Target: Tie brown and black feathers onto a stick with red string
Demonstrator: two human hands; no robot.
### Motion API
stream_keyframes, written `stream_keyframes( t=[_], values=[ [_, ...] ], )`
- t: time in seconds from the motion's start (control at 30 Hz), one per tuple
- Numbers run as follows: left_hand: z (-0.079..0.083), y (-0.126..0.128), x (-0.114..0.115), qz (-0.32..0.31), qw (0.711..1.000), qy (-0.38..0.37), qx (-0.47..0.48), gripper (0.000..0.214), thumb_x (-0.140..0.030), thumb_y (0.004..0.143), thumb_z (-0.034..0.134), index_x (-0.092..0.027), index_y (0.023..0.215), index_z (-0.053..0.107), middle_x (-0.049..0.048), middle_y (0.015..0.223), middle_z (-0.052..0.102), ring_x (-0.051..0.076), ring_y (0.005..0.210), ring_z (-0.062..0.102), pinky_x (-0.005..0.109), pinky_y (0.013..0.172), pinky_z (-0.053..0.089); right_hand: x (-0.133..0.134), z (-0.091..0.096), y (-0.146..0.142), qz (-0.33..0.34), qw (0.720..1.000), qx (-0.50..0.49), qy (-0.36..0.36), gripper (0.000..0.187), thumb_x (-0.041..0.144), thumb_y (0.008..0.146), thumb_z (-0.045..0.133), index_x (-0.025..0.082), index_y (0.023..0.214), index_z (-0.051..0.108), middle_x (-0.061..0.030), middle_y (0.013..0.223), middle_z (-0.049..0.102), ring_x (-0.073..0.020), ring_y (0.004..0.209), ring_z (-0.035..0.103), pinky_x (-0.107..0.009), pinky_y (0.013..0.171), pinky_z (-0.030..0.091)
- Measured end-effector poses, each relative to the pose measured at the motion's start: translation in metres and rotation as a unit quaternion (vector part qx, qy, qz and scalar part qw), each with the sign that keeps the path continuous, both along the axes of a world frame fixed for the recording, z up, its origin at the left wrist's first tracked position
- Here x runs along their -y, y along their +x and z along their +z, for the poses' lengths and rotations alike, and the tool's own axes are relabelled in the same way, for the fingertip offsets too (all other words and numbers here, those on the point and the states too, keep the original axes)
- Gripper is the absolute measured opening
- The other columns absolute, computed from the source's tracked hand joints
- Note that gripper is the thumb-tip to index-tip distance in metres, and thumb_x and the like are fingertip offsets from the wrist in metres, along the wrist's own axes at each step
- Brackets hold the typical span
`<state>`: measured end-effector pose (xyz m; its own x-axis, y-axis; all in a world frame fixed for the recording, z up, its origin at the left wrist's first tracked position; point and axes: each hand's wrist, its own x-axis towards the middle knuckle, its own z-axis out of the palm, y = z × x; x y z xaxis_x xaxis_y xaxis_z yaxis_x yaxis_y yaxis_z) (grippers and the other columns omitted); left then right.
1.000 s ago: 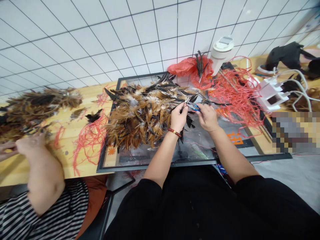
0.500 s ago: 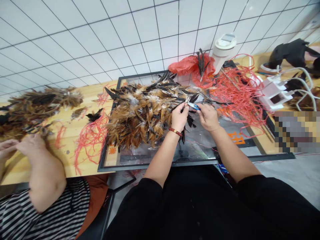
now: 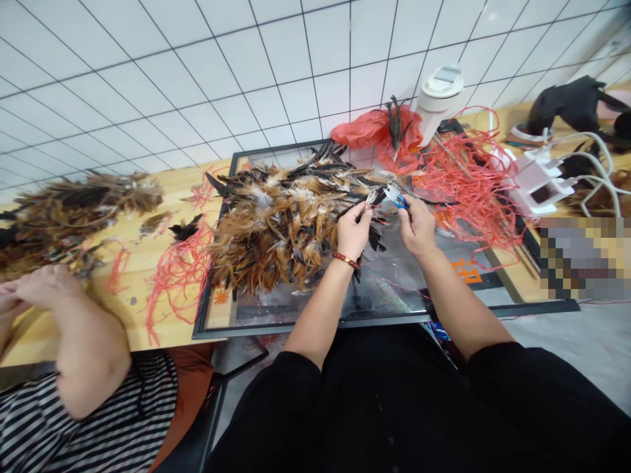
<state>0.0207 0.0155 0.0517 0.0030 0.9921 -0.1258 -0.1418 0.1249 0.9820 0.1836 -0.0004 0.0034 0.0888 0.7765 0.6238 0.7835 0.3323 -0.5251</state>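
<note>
My left hand (image 3: 353,231) is closed in a pinch on a small bunch of dark feathers (image 3: 371,200) at the right edge of a big heap of brown and black feathers (image 3: 286,220). My right hand (image 3: 418,227) is closed around small blue-handled scissors (image 3: 397,197), whose blades point left toward the pinched bunch. Both hands hover over a black-framed glass panel (image 3: 394,314) lying on the wooden table (image 3: 167,190). A red bead bracelet sits on my left wrist.
A tangle of red string (image 3: 468,187) lies right of my hands, more red string (image 3: 175,269) left of the panel. A red plastic bag (image 3: 377,131), a white tumbler (image 3: 436,98) and a white power strip (image 3: 539,184) stand behind. Another person's hands (image 3: 29,292) work feathers (image 3: 73,210) at left.
My right hand has pulled the scissors a little to the right and up, away from the bunch. My left hand has stayed put. The other person's hands shifted slightly.
</note>
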Motion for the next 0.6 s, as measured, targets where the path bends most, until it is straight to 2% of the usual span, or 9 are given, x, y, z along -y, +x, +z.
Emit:
stream_keyframes(
  t=[0.1,0.17,0.33,0.6],
  values=[
    [-0.003,-0.004,0.003,0.018,0.975,0.16,-0.155,0.017,-0.013,0.08,0.066,-0.021,0.092,0.075,0.007,0.093,0.068,0.02,0.099,0.061,0.026,0.089,0.046,0.005,0.005,-0.004,0.024,0.997,0.075,-0.02,0.045,0.044,0.1,0.031,0.017,0.125,0.056,-0.0133,0.096,0.065,-0.0267,0.089,0.059,-0.04,0.08,0.044],
    [-0.002,-0.005,0.007,0.01,0.952,0.201,-0.231,0.021,-0.015,0.084,0.061,-0.022,0.099,0.074,0.0092,0.097,0.066,0.023,0.103,0.06,0.028,0.092,0.045,0.008,0.008,-0.007,0.027,0.993,0.109,-0.027,0.045,0.043,0.1,0.031,0.016,0.126,0.056,-0.0135,0.096,0.065,-0.0262,0.086,0.058,-0.039,0.077,0.042],
    [0.002,-0.005,0.015,-0.008,0.907,0.221,-0.359,0.032,-0.017,0.093,0.047,-0.019,0.117,0.068,0.0123,0.105,0.062,0.022,0.1,0.06,0.026,0.087,0.044,0.009,0.008,-0.01,0.032,0.99,0.132,-0.025,0.045,0.041,0.1,0.03,0.014,0.126,0.056,-0.0136,0.093,0.066,-0.0253,0.084,0.057,-0.038,0.075,0.041],
    [0.006,-0.009,0.014,0.011,0.88,0.227,-0.417,0.035,-0.02,0.097,0.04,-0.018,0.122,0.065,0.0139,0.109,0.06,0.022,0.101,0.058,0.027,0.086,0.044,0.008,0.009,-0.008,0.036,0.992,0.115,-0.032,0.046,0.042,0.1,0.031,0.014,0.126,0.056,-0.0135,0.094,0.065,-0.0257,0.086,0.057,-0.038,0.076,0.041]
  ],
)
